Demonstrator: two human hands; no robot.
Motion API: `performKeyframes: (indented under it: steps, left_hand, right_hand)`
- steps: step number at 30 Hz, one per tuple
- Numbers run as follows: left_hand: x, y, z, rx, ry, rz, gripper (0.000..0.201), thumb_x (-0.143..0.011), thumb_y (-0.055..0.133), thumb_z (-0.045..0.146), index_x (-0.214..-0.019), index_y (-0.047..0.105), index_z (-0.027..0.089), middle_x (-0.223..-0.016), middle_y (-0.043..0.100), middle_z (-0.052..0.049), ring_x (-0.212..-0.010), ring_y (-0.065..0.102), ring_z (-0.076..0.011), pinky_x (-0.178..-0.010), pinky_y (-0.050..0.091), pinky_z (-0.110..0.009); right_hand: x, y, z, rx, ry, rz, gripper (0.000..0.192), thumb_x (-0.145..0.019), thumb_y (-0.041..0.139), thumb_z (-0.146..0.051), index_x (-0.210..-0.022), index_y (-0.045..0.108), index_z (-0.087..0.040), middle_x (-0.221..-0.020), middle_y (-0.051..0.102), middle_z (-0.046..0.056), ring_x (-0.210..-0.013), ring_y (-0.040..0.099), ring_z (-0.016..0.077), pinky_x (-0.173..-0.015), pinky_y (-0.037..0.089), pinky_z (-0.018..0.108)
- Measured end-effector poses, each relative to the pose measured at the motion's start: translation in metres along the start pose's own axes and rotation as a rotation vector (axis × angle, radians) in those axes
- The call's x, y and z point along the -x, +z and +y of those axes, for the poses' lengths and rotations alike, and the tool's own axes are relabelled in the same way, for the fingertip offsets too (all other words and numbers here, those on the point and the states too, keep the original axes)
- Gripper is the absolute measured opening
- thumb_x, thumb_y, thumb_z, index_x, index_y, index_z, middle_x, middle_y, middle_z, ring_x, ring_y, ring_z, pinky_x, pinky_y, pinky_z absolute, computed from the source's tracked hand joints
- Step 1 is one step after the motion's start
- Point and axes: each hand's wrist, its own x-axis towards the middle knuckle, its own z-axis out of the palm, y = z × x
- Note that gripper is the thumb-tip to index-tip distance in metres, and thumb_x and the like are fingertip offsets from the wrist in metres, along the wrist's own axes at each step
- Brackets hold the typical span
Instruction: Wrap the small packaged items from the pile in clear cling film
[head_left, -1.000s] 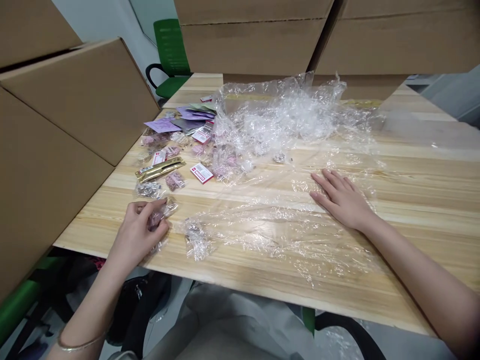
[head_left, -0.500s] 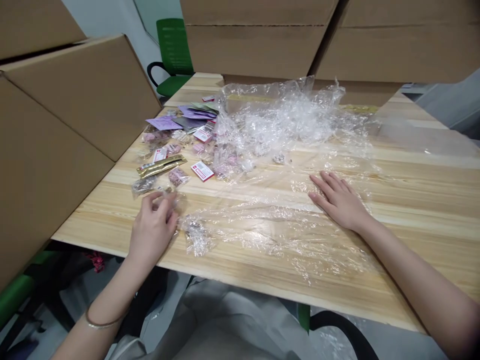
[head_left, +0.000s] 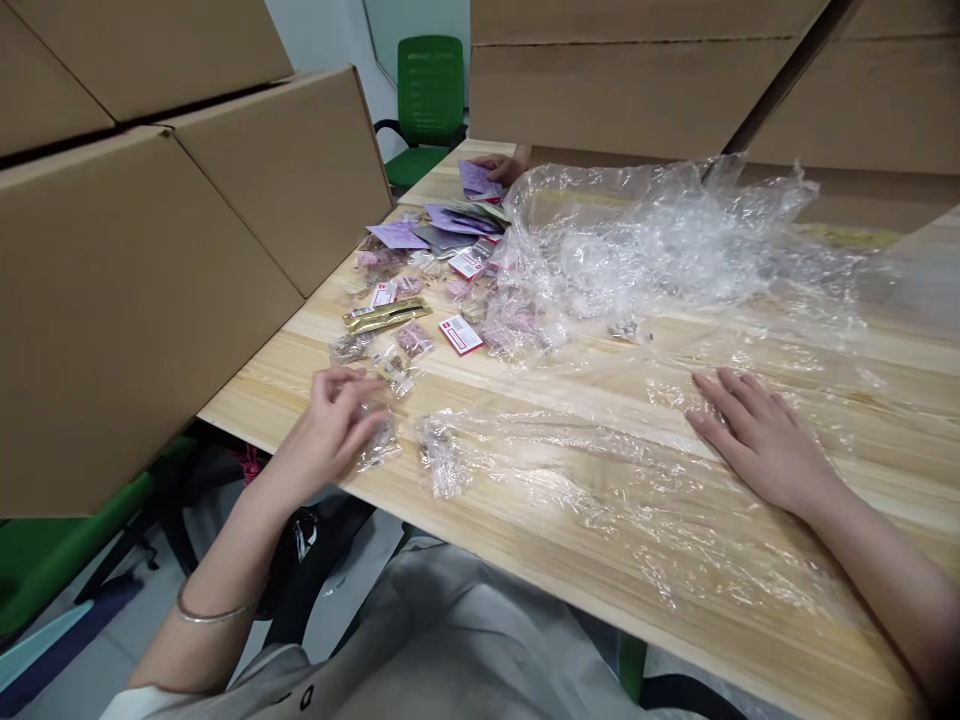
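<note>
My left hand point(head_left: 330, 430) rests at the near left edge of the wooden table point(head_left: 525, 570), its fingers closed on a small clear packet point(head_left: 377, 443). My right hand point(head_left: 757, 440) lies flat, fingers spread, on a wide sheet of clear plastic film point(head_left: 600, 440) that covers the table's middle. A crumpled knot of the film point(head_left: 442, 462) sits between the two hands. Just beyond my left hand lie more small clear packets point(head_left: 397, 365), a gold foil sachet point(head_left: 386, 315) and a red-and-white card point(head_left: 460, 334).
Large cardboard boxes point(head_left: 150, 260) stand along the left and back. Purple and grey sachets point(head_left: 450, 220) lie at the far left of the table, where another person's hand point(head_left: 499, 168) touches one. A green chair point(head_left: 427, 100) stands behind. The film bunches up high point(head_left: 675, 240) at the back.
The view has swung left, so everything has shifted right in the picture. My left hand has turned the small packet in its fingers. Another person's hand has appeared at the far end.
</note>
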Motion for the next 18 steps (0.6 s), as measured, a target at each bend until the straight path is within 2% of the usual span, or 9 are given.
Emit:
performKeyframes:
  steps: [2, 4, 6, 9, 13, 15, 18]
  left_hand:
    - [0.003, 0.002, 0.004, 0.006, 0.029, -0.181, 0.053, -0.089, 0.061, 0.05, -0.135, 0.048, 0.03, -0.129, 0.042, -0.01, -0.125, 0.046, -0.0323, -0.101, 0.044, -0.049]
    - [0.004, 0.007, 0.009, 0.0, 0.056, -0.248, 0.058, -0.086, 0.064, 0.053, -0.137, 0.047, 0.032, -0.131, 0.045, -0.01, -0.129, 0.041, -0.0348, -0.103, 0.04, -0.052]
    - [0.004, 0.01, 0.013, 0.032, 0.07, -0.231, 0.048, -0.089, 0.062, 0.046, -0.133, 0.052, 0.03, -0.127, 0.047, -0.009, -0.125, 0.045, -0.0315, -0.102, 0.04, -0.048]
    - [0.0, 0.01, 0.019, 0.123, 0.047, -0.196, 0.035, -0.09, 0.06, 0.035, -0.124, 0.059, 0.027, -0.115, 0.048, -0.007, -0.102, 0.055, -0.0218, -0.091, 0.047, -0.037]
    - [-0.007, 0.01, 0.025, 0.174, -0.044, -0.209, 0.034, -0.084, 0.062, 0.027, -0.118, 0.06, 0.026, -0.1, 0.045, -0.002, -0.073, 0.053, -0.0128, -0.076, 0.05, -0.03]
    - [-0.012, 0.011, 0.024, 0.138, -0.096, -0.176, 0.035, -0.082, 0.063, 0.027, -0.117, 0.058, 0.024, -0.098, 0.044, -0.001, -0.07, 0.052, -0.0123, -0.074, 0.05, -0.03]
    - [-0.025, 0.005, 0.021, -0.028, -0.117, 0.026, 0.031, -0.084, 0.063, 0.028, -0.114, 0.059, 0.021, -0.103, 0.045, -0.005, -0.082, 0.056, -0.0183, -0.079, 0.051, -0.036]
  right_hand:
    - [0.0, 0.0, 0.0, 0.003, -0.001, 0.004, 0.071, -0.096, 0.017, -0.066, -0.153, 0.031, -0.027, -0.161, 0.025, 0.007, -0.149, 0.018, 0.0265, -0.119, 0.02, 0.049]
    - [0.0, 0.0, -0.001, 0.008, -0.002, 0.01, 0.07, -0.096, 0.017, -0.065, -0.153, 0.031, -0.027, -0.16, 0.026, 0.007, -0.149, 0.019, 0.0267, -0.119, 0.02, 0.049]
    - [0.0, 0.0, -0.001, 0.012, -0.004, 0.015, 0.07, -0.096, 0.018, -0.064, -0.153, 0.032, -0.026, -0.16, 0.027, 0.008, -0.149, 0.02, 0.027, -0.119, 0.02, 0.049]
    - [0.0, 0.001, -0.001, 0.016, -0.006, 0.014, 0.069, -0.097, 0.018, -0.063, -0.152, 0.033, -0.025, -0.16, 0.027, 0.008, -0.148, 0.02, 0.0274, -0.119, 0.021, 0.048]
    - [0.0, 0.0, -0.002, 0.012, -0.011, 0.021, 0.068, -0.097, 0.019, -0.062, -0.151, 0.035, -0.024, -0.16, 0.027, 0.01, -0.148, 0.021, 0.0278, -0.119, 0.02, 0.048]
    - [0.0, 0.0, -0.003, 0.005, -0.014, 0.028, 0.068, -0.098, 0.02, -0.062, -0.151, 0.036, -0.023, -0.159, 0.029, 0.01, -0.148, 0.021, 0.028, -0.119, 0.02, 0.048]
    - [0.0, -0.002, -0.004, -0.008, -0.015, 0.028, 0.068, -0.098, 0.02, -0.062, -0.151, 0.036, -0.022, -0.159, 0.028, 0.011, -0.148, 0.019, 0.0284, -0.12, 0.019, 0.049]
